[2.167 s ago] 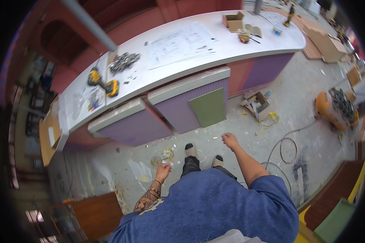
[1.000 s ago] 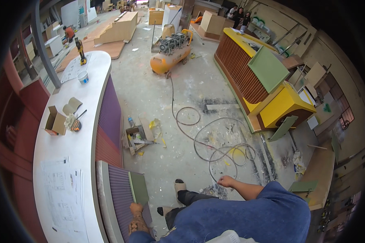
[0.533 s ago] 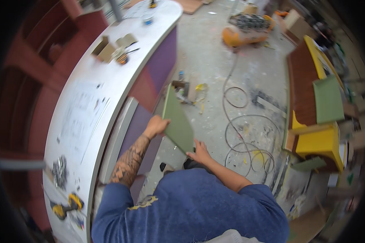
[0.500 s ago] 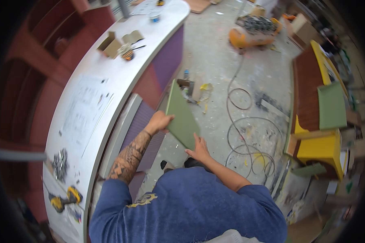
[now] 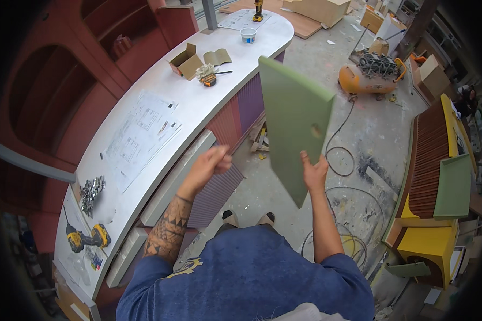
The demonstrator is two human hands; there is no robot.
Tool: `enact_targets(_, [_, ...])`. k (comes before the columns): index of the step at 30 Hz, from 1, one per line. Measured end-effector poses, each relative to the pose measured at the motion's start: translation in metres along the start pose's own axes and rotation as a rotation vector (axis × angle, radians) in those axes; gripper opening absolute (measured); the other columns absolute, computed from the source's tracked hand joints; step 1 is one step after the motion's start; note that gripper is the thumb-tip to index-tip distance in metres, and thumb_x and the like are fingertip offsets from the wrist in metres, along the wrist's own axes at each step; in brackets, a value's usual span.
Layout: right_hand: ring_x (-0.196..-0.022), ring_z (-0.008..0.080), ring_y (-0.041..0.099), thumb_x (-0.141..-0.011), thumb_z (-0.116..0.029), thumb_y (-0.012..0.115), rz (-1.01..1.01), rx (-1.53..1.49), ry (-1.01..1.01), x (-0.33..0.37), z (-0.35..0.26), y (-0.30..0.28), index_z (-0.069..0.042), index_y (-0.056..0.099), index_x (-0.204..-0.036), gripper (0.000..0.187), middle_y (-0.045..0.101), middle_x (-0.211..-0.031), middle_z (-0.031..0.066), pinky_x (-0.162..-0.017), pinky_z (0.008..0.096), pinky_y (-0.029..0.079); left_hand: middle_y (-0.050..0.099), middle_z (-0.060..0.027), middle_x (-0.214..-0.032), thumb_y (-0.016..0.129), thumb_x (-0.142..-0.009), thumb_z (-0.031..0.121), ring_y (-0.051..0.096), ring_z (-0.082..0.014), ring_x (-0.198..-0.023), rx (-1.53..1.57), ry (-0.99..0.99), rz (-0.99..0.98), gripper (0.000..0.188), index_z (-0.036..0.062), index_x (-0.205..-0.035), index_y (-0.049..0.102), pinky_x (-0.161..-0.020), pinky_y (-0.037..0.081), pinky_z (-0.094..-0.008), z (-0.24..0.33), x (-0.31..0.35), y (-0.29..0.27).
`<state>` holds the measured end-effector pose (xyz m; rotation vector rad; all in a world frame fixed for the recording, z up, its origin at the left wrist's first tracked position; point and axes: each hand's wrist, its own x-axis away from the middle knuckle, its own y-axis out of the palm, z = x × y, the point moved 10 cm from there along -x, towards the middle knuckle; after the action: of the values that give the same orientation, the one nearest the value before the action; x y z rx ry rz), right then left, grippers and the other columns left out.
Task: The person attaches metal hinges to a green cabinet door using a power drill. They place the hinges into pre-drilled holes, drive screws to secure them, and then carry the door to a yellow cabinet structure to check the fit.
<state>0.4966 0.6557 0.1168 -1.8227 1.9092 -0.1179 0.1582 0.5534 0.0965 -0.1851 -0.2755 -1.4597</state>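
A flat green panel (image 5: 292, 117), shaped like a cabinet door, stands up on edge in front of me. Near its right edge is a small round hole. My right hand (image 5: 315, 172) grips that edge low down, thumb on the near face, most fingers hidden behind. To the left, my left hand (image 5: 210, 166) hangs in the air apart from the panel, holding nothing. Its fingers are half curled and slightly blurred. Beneath that hand are the pale slab edge (image 5: 185, 174) and ribbed purple front (image 5: 214, 195) of the counter.
On the curved white counter (image 5: 144, 184) lie paper drawings (image 5: 139, 134), metal hardware (image 5: 92, 193), a yellow-black drill (image 5: 88, 237), a tape measure (image 5: 208, 80) and an opened carton (image 5: 186, 62). An orange compressor (image 5: 364, 80) trails a hose (image 5: 341, 174) across the floor. Yellow and green cabinet pieces (image 5: 426, 243) stand at right.
My left hand has let go of the panel and drawn away from it. With my right hand still on it, the panel has been raised closer and turned to show its holed face.
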Motion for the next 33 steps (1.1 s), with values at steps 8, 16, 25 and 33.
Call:
enact_targets(8, [-0.11, 0.0207, 0.063, -0.103, -0.031, 0.065, 0.066, -0.749, 0.162, -0.042, -0.031, 0.012, 0.001, 0.055, -0.137, 0.047, 0.065, -0.127, 0.0076, -0.095, 0.036, 0.051, 0.063, -0.0068, -0.114, 0.058, -0.104, 0.042, 0.063, -0.0151, -0.098, -0.08, -0.455, 0.109, 0.047, 0.0035, -0.131, 0.057, -0.081, 0.054, -0.0295, -0.208, 0.078, -0.061])
enact_targets(16, [-0.132, 0.0301, 0.055, -0.104, -0.042, 0.059, -0.308, -1.21, 0.296, -0.042, -0.128, 0.164, -0.002, 0.046, -0.146, 0.06, 0.057, -0.143, 0.0122, -0.113, 0.0471, 0.045, 0.06, -0.0136, -0.129, 0.052, -0.109, 0.029, 0.06, -0.0219, -0.114, 0.519, 0.187, 0.605, 0.044, -0.0005, -0.141, 0.046, -0.097, 0.051, -0.0351, -0.131, 0.094, -0.175])
enact_targets(25, [-0.135, 0.0333, 0.051, -0.101, -0.03, 0.065, -0.587, -1.439, 0.963, 0.067, -0.109, 0.454, -0.004, 0.045, -0.146, 0.056, 0.052, -0.149, 0.014, -0.119, 0.0483, 0.038, 0.068, -0.013, -0.117, 0.056, -0.101, 0.008, 0.065, -0.0216, -0.102, 0.262, 0.322, 1.246, 0.029, -0.0045, -0.127, 0.059, -0.09, 0.052, -0.0343, -0.151, 0.204, -0.409])
enact_targets(33, [-0.143, 0.0279, 0.044, -0.104, -0.046, 0.057, -0.703, -1.04, 1.02, 0.093, -0.074, 0.551, -0.01, 0.037, -0.154, 0.066, 0.041, -0.159, 0.0103, -0.12, 0.0481, 0.034, 0.07, -0.0179, -0.111, 0.058, -0.098, 0.011, 0.067, -0.0247, -0.093, 0.057, 0.141, 1.308, 0.031, -0.0107, -0.12, 0.062, -0.079, 0.056, -0.0376, -0.178, 0.217, -0.488])
